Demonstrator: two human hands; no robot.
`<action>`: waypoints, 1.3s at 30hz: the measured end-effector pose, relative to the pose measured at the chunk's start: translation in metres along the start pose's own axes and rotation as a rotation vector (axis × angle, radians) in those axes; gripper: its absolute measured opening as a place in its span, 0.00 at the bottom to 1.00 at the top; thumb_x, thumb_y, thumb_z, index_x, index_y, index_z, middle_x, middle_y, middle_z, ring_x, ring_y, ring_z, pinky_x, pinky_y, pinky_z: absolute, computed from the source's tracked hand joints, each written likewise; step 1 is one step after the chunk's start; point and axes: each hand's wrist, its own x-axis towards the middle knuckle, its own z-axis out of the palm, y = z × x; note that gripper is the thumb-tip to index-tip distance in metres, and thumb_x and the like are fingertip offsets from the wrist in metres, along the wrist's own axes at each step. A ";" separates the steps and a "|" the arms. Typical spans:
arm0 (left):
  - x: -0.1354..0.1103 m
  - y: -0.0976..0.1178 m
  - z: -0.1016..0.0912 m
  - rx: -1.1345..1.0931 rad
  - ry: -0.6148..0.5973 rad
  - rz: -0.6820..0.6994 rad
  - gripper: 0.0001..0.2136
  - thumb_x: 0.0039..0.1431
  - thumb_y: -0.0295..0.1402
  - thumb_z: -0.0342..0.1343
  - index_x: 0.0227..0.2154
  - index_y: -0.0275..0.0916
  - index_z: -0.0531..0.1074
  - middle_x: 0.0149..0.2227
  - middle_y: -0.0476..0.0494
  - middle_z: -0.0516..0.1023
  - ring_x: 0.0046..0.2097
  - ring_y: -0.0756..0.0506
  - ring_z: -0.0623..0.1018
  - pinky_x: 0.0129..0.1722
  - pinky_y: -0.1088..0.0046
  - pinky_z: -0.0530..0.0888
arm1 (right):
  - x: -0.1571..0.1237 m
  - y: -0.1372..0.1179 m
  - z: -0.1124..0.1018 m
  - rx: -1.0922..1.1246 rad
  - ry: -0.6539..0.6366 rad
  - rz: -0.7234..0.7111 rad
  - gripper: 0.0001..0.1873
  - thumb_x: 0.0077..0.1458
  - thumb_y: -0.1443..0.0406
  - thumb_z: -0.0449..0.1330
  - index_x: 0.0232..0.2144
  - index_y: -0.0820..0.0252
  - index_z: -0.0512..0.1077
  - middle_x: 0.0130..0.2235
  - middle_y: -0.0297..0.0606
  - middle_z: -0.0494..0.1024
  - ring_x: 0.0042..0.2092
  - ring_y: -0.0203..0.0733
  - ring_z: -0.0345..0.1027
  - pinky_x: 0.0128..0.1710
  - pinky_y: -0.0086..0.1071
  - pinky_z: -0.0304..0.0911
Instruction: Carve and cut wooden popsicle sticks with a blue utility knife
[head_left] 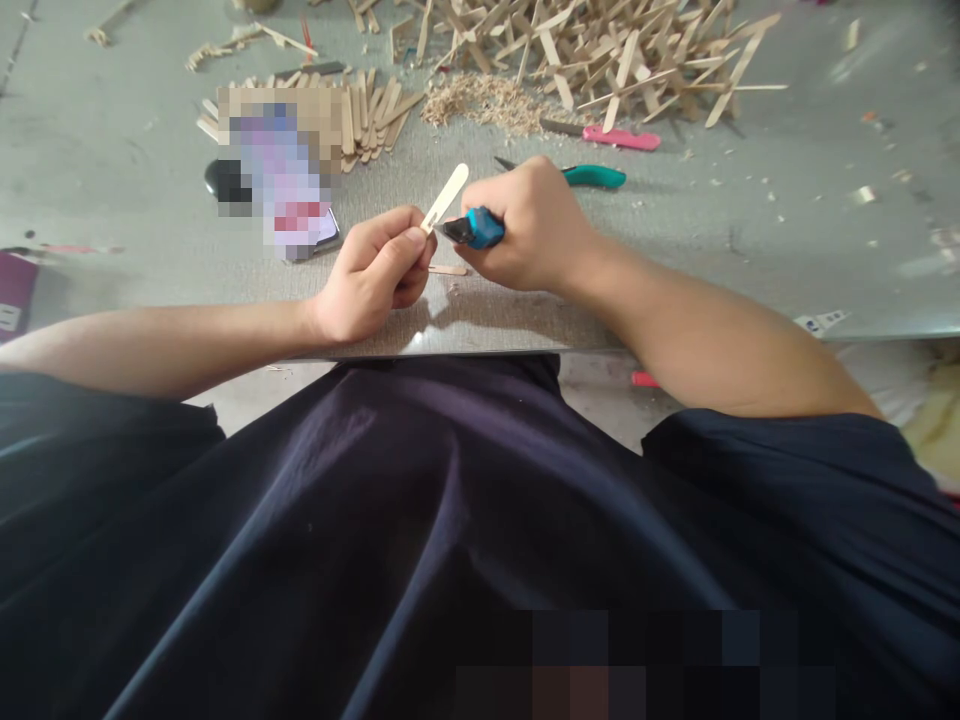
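Wooden stick point(453, 188) is slanting up from left hand point(379, 265), fingers clamping its lower end above the table point(750, 220); right hand point(529, 225) is gripping a blue cutter point(484, 229), fingers closed around it, tip pointing at the stick, can't tell if touching; green-handled tool point(596, 177) is lying just beyond, pink-handled tool point(622, 138), shavings point(480, 103) and stick pile point(622, 75) are lying farther off

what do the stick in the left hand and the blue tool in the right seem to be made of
Stick: likely bare wood with a matt finish, by its pale cream surface. Blue tool: body probably moulded plastic, slightly glossy, by its solid bright blue and black parts.
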 end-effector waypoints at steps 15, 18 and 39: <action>-0.001 0.002 0.007 -0.080 -0.065 0.130 0.28 0.74 0.59 0.64 0.28 0.45 0.65 0.22 0.58 0.52 0.21 0.53 0.53 0.19 0.71 0.54 | -0.002 -0.003 -0.004 -0.023 -0.122 0.016 0.21 0.59 0.61 0.65 0.22 0.51 0.57 0.25 0.34 0.62 0.30 0.42 0.51 0.36 0.42 0.46; -0.002 0.002 0.009 -0.057 -0.070 0.113 0.28 0.74 0.60 0.64 0.28 0.44 0.65 0.22 0.58 0.53 0.21 0.54 0.55 0.19 0.72 0.56 | -0.003 -0.002 -0.003 -0.034 -0.148 0.019 0.23 0.61 0.59 0.65 0.22 0.51 0.56 0.25 0.35 0.66 0.31 0.43 0.53 0.37 0.43 0.46; 0.004 0.010 0.013 -0.111 0.083 0.079 0.32 0.63 0.66 0.71 0.27 0.45 0.64 0.23 0.57 0.55 0.21 0.55 0.53 0.18 0.74 0.55 | -0.002 -0.005 -0.007 0.044 -0.073 -0.040 0.21 0.61 0.65 0.63 0.23 0.51 0.56 0.24 0.30 0.58 0.29 0.39 0.47 0.35 0.40 0.46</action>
